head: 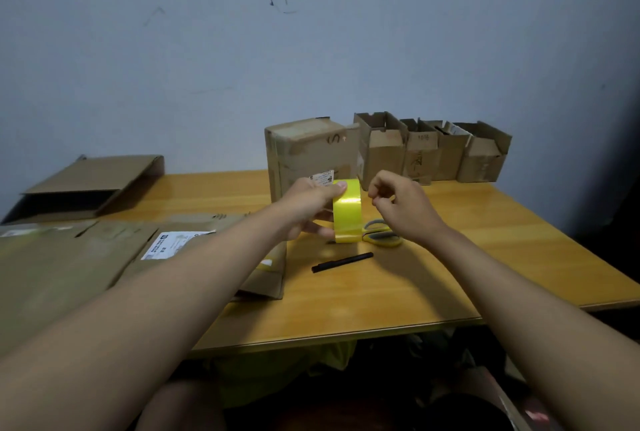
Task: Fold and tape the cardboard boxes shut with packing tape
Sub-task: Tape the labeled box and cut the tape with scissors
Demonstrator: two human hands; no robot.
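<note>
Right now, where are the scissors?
In the head view, the scissors lie on the wooden table right of centre, just behind the yellow tape roll, under the right hand, beyond the black pen.

scissors [381,233] partly hidden, box label [323,177] unreadable

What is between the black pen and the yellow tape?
Only bare table shows between the pen and the tape in the head view.

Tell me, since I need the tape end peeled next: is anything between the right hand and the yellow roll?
Nothing visible: the right hand is just beside the tape roll, which the left hand holds above the table.
</note>
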